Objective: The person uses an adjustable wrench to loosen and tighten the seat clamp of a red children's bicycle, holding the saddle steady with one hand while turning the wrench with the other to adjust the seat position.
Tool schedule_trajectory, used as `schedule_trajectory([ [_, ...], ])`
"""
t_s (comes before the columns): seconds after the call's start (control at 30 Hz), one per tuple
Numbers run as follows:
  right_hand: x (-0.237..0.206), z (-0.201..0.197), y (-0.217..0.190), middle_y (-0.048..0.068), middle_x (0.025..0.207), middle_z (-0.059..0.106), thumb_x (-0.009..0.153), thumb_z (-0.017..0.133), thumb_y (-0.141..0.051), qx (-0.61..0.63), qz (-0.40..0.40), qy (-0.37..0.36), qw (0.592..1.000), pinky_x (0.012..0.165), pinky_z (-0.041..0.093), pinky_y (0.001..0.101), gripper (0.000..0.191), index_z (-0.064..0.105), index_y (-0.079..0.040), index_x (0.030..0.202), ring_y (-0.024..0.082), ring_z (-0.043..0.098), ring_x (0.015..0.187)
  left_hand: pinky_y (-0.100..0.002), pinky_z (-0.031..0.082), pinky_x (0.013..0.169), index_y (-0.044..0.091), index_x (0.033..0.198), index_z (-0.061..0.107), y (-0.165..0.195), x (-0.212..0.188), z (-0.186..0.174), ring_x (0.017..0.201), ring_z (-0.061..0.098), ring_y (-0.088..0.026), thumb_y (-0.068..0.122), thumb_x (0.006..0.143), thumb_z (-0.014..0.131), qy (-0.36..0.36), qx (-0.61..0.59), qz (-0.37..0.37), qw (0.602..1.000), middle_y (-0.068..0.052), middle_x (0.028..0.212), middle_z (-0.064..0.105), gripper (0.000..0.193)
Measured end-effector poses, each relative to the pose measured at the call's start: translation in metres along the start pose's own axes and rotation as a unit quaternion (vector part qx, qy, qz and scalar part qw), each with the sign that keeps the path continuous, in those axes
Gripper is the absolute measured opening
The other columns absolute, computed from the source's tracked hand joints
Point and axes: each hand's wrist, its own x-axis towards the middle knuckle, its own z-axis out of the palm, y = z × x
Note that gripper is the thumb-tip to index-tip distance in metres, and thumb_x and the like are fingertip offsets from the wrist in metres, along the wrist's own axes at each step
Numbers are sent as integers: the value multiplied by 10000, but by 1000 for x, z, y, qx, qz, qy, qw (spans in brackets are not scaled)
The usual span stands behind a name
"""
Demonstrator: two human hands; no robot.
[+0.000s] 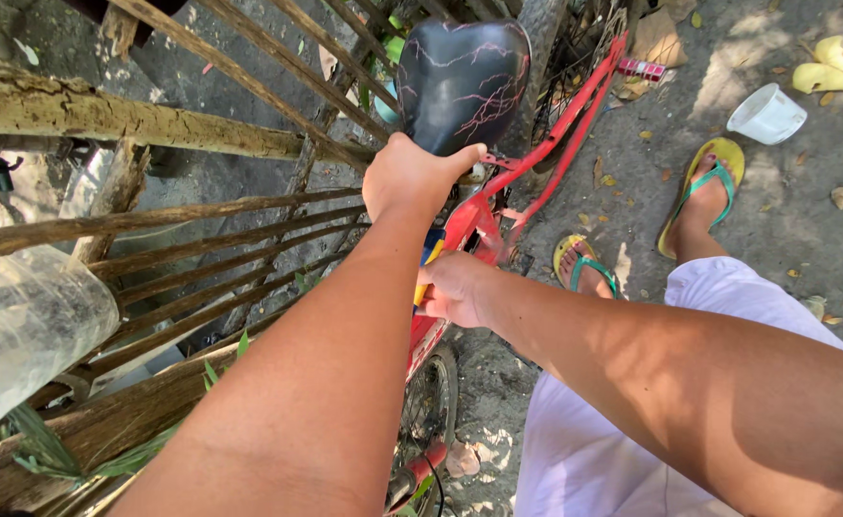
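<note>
A red bicycle [575, 105] stands against a wooden slat fence, seen from above. Its black saddle [465, 77] has thin pink crack-like lines. My left hand [412, 177] grips the narrow front end of the saddle. Lower down, my right hand [455, 290] is closed around a yellow-handled tool [428, 258] held against the red frame near the seat post. The tool's tip is hidden behind the frame and my hand. A wheel [429, 397] shows below my arms.
The wooden fence [182, 129] runs along the left. A clear plastic bottle [19, 335] hangs at the left edge. My feet in yellow-green flip-flops [704, 187] rest on dirt ground beside a white cup [766, 115] and dry leaves.
</note>
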Motion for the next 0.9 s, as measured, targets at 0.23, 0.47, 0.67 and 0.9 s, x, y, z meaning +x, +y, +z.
schedule_trajectory([
  [0.23,-8,-26,5,157,1206,696,916,646,-9,-39,20,-16,999,971,569,496,324,603,-30,1236,299,710,1088,-424,580,889,45,1120,683,-2,1,0,1028,737,-289,766,577,800,-10,8,2,1000,-136,1100,751,910],
  [0.47,-67,-120,-25,119,1032,581,868,648,18,-185,33,45,981,770,598,482,413,482,-108,1226,283,663,926,-417,568,898,44,1102,681,0,0,-3,1022,730,-292,768,586,810,-8,11,4,1000,-136,1083,746,898],
  [0.67,-104,-184,-107,117,620,669,756,841,-400,-605,-14,236,760,512,496,398,423,723,-31,926,233,655,514,-413,565,902,40,1111,672,3,-2,-4,1030,724,-288,746,598,813,-11,7,5,1000,-135,1088,738,883],
  [0.9,-97,-140,-207,94,659,727,735,824,-431,-840,30,207,500,591,584,400,412,754,-103,974,234,725,579,-410,563,909,32,1117,673,1,-1,-2,1038,721,-298,747,605,809,-8,10,9,1000,-150,1095,738,890],
])
